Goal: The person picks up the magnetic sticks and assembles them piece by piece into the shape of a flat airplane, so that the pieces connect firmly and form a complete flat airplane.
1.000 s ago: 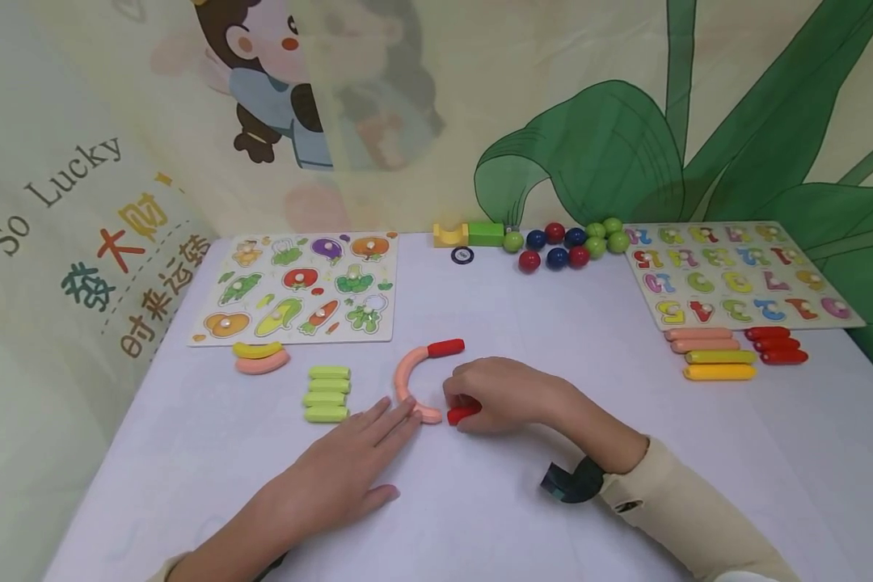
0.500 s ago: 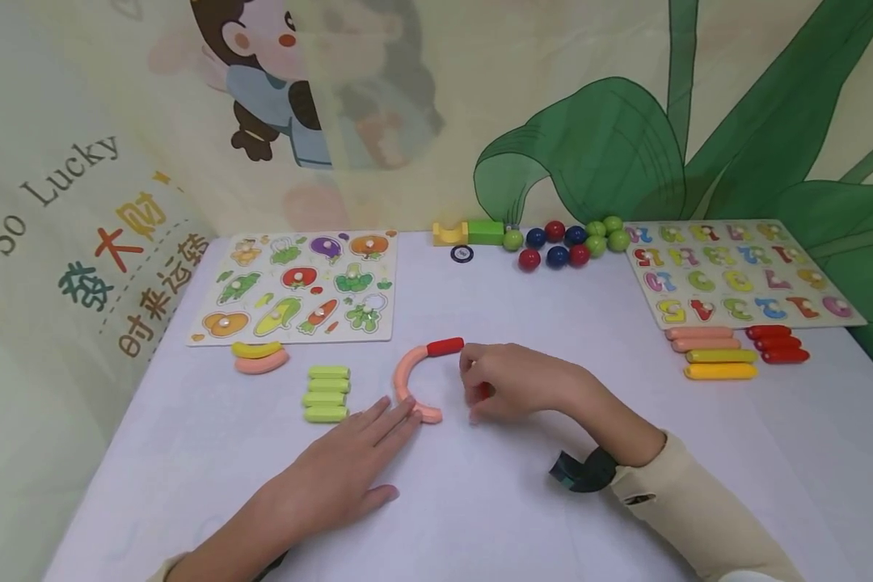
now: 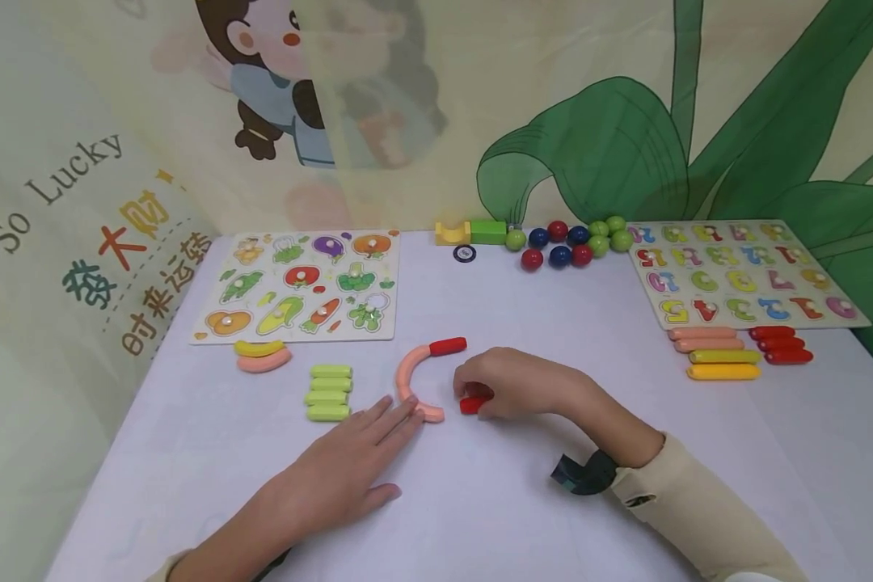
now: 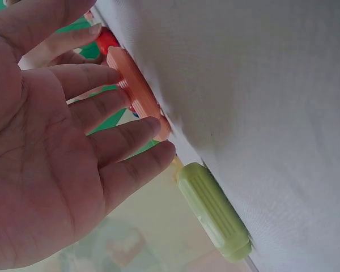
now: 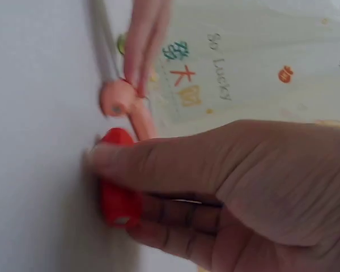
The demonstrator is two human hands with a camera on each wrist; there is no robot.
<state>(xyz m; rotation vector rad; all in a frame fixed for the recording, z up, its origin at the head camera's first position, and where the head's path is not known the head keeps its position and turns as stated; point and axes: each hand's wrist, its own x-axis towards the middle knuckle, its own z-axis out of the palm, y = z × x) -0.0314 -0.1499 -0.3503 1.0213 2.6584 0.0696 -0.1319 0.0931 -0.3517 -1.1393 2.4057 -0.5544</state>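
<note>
A C-shaped curve of pink sticks [image 3: 405, 373] lies mid-table, with a short red stick [image 3: 448, 347] at its upper end. The fingertips of my left hand [image 3: 338, 473] rest against the curve's lower part, fingers straight; the left wrist view shows them by a pink stick [image 4: 137, 88]. To the right of the curve's lower end, my right hand [image 3: 520, 384] pinches another short red stick [image 3: 474, 404] between thumb and fingers. In the right wrist view that red stick [image 5: 119, 198] is close to the tabletop, apart from the pink end [image 5: 116, 97].
Several light green sticks [image 3: 329, 398] lie left of the curve. Behind them are a yellow and a pink curved stick and a vegetable puzzle board [image 3: 298, 327]. Coloured balls [image 3: 558, 257] and a number board [image 3: 757, 319] stand at the back, with more sticks [image 3: 723, 372] at right.
My right hand has moved slightly right and away from the pink curve with the red stick, which shows more now than half a second ago. The left hand has stayed put.
</note>
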